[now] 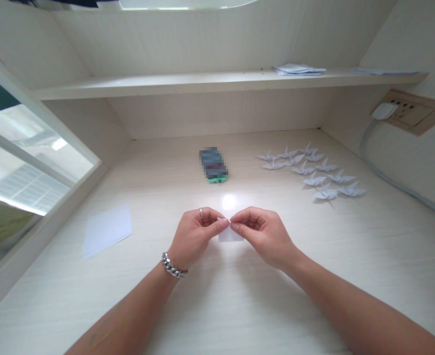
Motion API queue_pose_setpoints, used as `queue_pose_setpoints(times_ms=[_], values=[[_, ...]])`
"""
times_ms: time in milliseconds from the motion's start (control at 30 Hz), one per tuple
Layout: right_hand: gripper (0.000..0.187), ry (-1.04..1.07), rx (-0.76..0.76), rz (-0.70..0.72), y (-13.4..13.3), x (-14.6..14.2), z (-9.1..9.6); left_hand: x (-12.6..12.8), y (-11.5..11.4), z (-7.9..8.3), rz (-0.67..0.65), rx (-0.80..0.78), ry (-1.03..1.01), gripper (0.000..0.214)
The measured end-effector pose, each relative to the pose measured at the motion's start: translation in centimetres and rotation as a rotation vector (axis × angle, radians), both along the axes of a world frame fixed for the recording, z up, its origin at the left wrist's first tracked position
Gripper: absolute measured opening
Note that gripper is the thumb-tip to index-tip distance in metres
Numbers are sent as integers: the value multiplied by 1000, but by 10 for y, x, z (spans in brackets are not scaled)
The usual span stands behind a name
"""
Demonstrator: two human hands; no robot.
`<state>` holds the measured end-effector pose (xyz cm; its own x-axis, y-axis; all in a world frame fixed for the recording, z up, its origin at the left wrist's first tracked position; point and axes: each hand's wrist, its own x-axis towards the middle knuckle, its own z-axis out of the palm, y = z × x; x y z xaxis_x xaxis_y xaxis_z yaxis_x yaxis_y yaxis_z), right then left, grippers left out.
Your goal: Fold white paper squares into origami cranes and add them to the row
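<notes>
Bare forearms reach up from the frame's bottom edge; the left hand [195, 234], with a chain bracelet [173, 266], and the right hand [264, 234] pinch a small folded white paper [230, 235] at centre. Pointed paper cranes [313, 170] cluster at right on the pale wood-grain desk [239, 305]; flat sheets [107, 229] lie left.

Home study nook, by the look: pale wood-grain worktop [217, 305] boxed in by matching panelled walls [217, 42]. Above the worktop, long pale wooden shelf [165, 85] holding loose papers [299, 69]; right of the worktop, beige wall socket plate [413, 114] with white plug [383, 111]; left of the worktop, glazed window pane [28, 167].
</notes>
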<state>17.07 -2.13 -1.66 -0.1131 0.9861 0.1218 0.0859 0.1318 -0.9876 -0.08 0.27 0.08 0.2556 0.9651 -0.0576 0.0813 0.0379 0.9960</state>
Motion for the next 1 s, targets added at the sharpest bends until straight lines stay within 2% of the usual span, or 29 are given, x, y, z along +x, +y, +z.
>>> queue_pose_setpoints(times_ms=[267, 567, 700, 867, 1000], values=[[6, 38, -43, 8, 1, 0, 2, -1, 0, 1, -19, -41, -44, 17], [14, 57, -75, 4, 2, -2, 0, 5, -4, -3, 50, 144, 217, 19], [11, -67, -78, 42, 2, 0, 3, 5, -6, -6, 30, 232, 315, 17], [16, -273, -1, 29, -2, 0, 8, 6, -8, -9, -4, 290, 357, 16], [17, -247, -16, 31, -2, -2, 8, 6, -8, -10, 12, 312, 377, 15]])
